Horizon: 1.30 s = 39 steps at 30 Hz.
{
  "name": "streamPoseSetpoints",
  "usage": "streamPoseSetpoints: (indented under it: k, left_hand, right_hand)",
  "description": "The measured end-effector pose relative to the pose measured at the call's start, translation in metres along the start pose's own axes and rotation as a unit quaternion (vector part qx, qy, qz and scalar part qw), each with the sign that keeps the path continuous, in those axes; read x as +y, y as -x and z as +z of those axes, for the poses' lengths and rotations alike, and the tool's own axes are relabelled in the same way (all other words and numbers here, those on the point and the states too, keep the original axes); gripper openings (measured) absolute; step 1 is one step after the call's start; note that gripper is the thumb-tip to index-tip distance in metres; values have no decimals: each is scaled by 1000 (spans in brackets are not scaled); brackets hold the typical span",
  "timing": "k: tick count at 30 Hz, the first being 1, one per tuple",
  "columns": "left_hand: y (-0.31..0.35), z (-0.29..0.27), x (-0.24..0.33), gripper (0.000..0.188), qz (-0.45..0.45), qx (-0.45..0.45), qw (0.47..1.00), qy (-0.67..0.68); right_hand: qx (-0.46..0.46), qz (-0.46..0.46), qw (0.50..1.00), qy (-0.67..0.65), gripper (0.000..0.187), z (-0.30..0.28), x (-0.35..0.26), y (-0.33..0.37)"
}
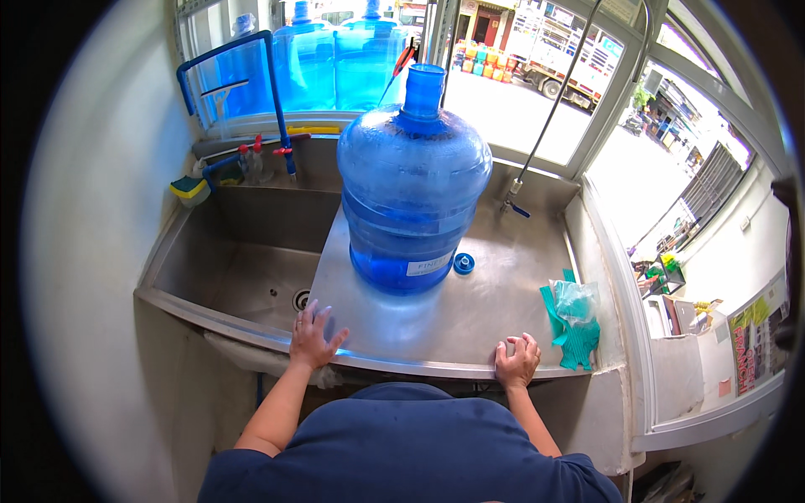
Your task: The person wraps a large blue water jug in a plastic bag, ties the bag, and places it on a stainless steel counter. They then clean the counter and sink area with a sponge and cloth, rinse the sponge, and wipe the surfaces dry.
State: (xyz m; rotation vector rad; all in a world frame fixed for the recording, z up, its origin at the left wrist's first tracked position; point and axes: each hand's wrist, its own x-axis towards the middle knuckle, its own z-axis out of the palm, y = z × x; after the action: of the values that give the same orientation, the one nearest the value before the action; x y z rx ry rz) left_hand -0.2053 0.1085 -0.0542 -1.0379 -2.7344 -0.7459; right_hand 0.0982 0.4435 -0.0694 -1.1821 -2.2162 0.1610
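Note:
A large translucent blue water jug (413, 189) stands upright on the steel counter (503, 310), its neck uncovered. Beside its base on the right lies a small blue cap (464, 264). My left hand (312, 338) rests at the counter's front edge by the sink, open, with its fingers spread. At the front edge further right, my right hand (517, 360) sits with loosely bent fingers and nothing visible in it. Neither hand touches the jug. Right of my right hand lie green ribbed gloves (576, 339) with a piece of clear plastic (576, 300) on top.
The steel sink basin (243, 268) is at left, with a blue pipe (281, 109) and red-handled taps (283, 152) behind. A yellow-green sponge (189, 189) sits on its far left corner. A thin hose with a blue-handled valve (520, 211) hangs at right. More blue jugs (306, 67) stand behind the window.

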Motion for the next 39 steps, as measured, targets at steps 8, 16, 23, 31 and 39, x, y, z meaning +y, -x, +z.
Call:
streamPoseSetpoints:
  k: [8, 16, 23, 31, 39]
  left_hand:
    - [0, -3, 2, 68, -10, -13, 1000, -5]
    - [-2, -3, 3, 70, -12, -26, 999, -17]
    - [-2, -4, 1, 72, -24, -40, 999, -16]
    - [-2, 1, -2, 71, -12, -18, 1000, -21]
    - [-2, 1, -1, 70, -19, -26, 999, -35]
  right_hand:
    - [-5, 7, 1000, -3, 25, 1, 0, 0]
    - [22, -44, 998, -30, 27, 0, -25, -17]
    - [87, -188, 948, -241, 34, -30, -152, -111]
    - [150, -263, 926, -225, 75, -111, -275, -209]
    - [35, -151, 964, -217, 124, -106, -351, -274]
